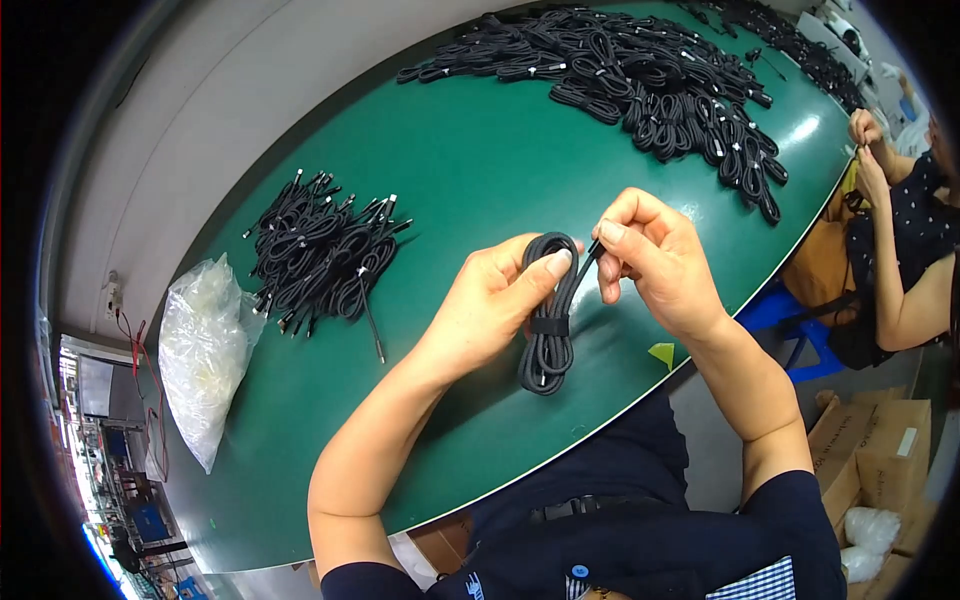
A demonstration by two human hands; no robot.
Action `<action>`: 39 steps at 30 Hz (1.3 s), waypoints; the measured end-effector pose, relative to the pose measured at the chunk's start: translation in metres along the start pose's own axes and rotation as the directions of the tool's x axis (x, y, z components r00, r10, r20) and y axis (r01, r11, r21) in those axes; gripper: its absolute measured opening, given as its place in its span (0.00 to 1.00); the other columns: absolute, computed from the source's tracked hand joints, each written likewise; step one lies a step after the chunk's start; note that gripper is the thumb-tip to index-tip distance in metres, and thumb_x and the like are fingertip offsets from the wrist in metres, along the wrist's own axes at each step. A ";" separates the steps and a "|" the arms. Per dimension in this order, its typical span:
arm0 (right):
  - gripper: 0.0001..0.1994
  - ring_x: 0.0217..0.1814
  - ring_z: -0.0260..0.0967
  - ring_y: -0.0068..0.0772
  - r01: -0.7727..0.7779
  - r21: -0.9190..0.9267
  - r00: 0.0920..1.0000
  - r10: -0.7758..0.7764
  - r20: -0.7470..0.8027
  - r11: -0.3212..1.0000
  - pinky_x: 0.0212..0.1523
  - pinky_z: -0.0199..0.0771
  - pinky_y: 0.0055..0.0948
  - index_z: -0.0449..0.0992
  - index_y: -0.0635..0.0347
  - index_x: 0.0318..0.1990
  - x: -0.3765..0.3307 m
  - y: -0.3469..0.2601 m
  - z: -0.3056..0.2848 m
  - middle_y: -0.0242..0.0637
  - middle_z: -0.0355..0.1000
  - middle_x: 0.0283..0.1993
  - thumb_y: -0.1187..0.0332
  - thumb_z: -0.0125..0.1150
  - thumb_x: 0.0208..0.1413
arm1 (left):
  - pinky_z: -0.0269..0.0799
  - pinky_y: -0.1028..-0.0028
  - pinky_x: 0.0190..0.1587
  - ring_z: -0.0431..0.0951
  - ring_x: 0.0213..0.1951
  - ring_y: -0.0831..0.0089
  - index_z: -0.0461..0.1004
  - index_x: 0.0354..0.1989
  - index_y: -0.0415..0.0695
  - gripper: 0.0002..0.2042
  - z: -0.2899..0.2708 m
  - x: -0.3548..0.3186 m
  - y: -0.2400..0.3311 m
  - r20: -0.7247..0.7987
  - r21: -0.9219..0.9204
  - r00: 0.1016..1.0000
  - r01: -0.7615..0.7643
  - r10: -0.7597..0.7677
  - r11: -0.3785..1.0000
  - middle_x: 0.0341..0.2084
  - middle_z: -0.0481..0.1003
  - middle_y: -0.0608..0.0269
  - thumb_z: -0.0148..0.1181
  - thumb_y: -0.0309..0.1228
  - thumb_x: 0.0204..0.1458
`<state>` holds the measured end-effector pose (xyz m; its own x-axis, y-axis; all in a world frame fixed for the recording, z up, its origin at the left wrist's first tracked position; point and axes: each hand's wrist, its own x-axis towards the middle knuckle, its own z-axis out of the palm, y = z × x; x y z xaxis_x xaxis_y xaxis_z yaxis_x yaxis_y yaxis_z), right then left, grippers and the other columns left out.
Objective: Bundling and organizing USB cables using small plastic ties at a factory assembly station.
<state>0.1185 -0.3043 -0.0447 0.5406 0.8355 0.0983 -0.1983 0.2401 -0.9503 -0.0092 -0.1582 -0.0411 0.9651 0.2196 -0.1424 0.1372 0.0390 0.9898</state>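
A coiled black braided cable point(547, 345) hangs upright above the green table, bound round its middle by a black strap point(549, 326). My left hand point(503, 294) is closed on the upper part of the coil, with the thumb lying across its front. Between the thumb and fingertips of my right hand point(645, 252) is the cable's dark end point(596, 250), pulled out to the right of the coil. The very tip of that end is hidden by my fingers.
Loose cable coils form a pile point(320, 245) at left, beside a clear plastic bag point(203, 350). A larger heap of bundled cables point(640, 85) covers the far side of the green table point(470, 165). At right sits a co-worker point(900, 260), near cardboard boxes point(880, 450) and a blue stool point(800, 325).
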 end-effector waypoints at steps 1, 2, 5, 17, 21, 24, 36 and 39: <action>0.07 0.20 0.66 0.20 0.005 -0.005 1.000 -0.005 -0.008 1.000 0.22 0.67 0.18 0.67 0.61 0.33 0.000 0.001 -0.001 0.32 0.68 0.22 0.68 0.54 0.60 | 0.61 0.83 0.23 0.66 0.22 0.86 0.72 0.41 0.42 0.14 0.004 0.000 0.003 -0.016 0.001 0.998 -0.053 0.053 0.999 0.24 0.71 0.72 0.51 0.40 0.60; 0.07 0.20 0.66 0.20 0.010 -0.010 1.000 -0.010 -0.017 1.000 0.22 0.68 0.19 0.67 0.61 0.33 -0.001 0.001 -0.001 0.31 0.67 0.21 0.67 0.54 0.60 | 0.61 0.83 0.24 0.66 0.23 0.86 0.70 0.44 0.42 0.13 0.007 0.000 0.007 -0.032 0.001 0.994 -0.106 0.106 0.994 0.26 0.71 0.71 0.51 0.39 0.61; 0.09 0.21 0.67 0.20 -0.070 -0.036 0.996 0.072 0.049 0.997 0.23 0.67 0.18 0.67 0.62 0.33 -0.004 -0.003 0.001 0.32 0.69 0.22 0.66 0.56 0.59 | 0.61 0.82 0.24 0.69 0.23 0.84 0.67 0.45 0.42 0.14 0.002 0.001 0.020 0.073 0.032 0.996 -0.046 0.043 0.998 0.28 0.71 0.69 0.49 0.40 0.61; 0.07 0.20 0.67 0.20 0.035 0.125 0.999 -0.030 -0.038 0.992 0.23 0.68 0.18 0.68 0.61 0.33 -0.004 0.004 -0.008 0.32 0.70 0.23 0.68 0.55 0.60 | 0.60 0.86 0.14 0.63 0.12 0.86 0.71 0.29 0.42 0.17 0.018 0.000 0.011 0.098 0.041 0.995 0.011 -0.015 0.999 0.12 0.66 0.70 0.48 0.43 0.62; 0.07 0.20 0.67 0.20 -0.020 0.053 1.000 0.019 0.024 0.998 0.23 0.67 0.17 0.68 0.61 0.33 -0.003 0.006 -0.004 0.32 0.70 0.23 0.67 0.55 0.60 | 0.58 0.85 0.15 0.61 0.13 0.88 0.76 0.31 0.42 0.16 0.018 -0.005 0.014 0.108 0.042 0.994 0.015 -0.019 0.999 0.13 0.65 0.73 0.50 0.42 0.61; 0.08 0.20 0.67 0.20 -0.060 0.028 0.997 0.058 0.051 0.998 0.23 0.67 0.17 0.67 0.61 0.33 -0.002 0.009 -0.001 0.33 0.71 0.24 0.67 0.55 0.60 | 0.60 0.86 0.14 0.63 0.13 0.87 0.73 0.29 0.42 0.16 0.017 -0.001 -0.001 0.127 0.001 0.992 0.008 -0.008 1.000 0.15 0.68 0.71 0.50 0.42 0.61; 0.19 0.27 0.70 0.29 0.669 -0.673 0.698 -0.578 0.422 0.316 0.28 0.72 0.24 0.72 0.60 0.42 -0.009 0.043 0.030 0.38 0.70 0.34 0.79 0.66 0.38 | 0.72 0.67 0.31 0.73 0.29 0.69 0.64 0.43 0.41 0.15 -0.012 0.025 -0.027 -0.234 -0.695 0.962 -0.064 -0.141 0.716 0.29 0.72 0.55 0.38 0.40 0.65; 0.15 0.27 0.71 0.30 0.658 -0.667 0.714 -0.572 0.404 0.351 0.27 0.72 0.24 0.74 0.61 0.37 -0.003 0.030 0.022 0.38 0.71 0.32 0.78 0.66 0.38 | 0.73 0.70 0.29 0.76 0.25 0.68 0.67 0.45 0.39 0.22 -0.014 0.019 -0.023 -0.032 -0.421 0.976 0.184 -0.217 0.888 0.27 0.75 0.54 0.40 0.48 0.63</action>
<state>0.0928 -0.2884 -0.0673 0.1692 0.6588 0.7330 0.8311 0.3044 -0.4654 0.0030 -0.1411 -0.0670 0.9047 0.2373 -0.3538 0.2052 0.4850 0.8501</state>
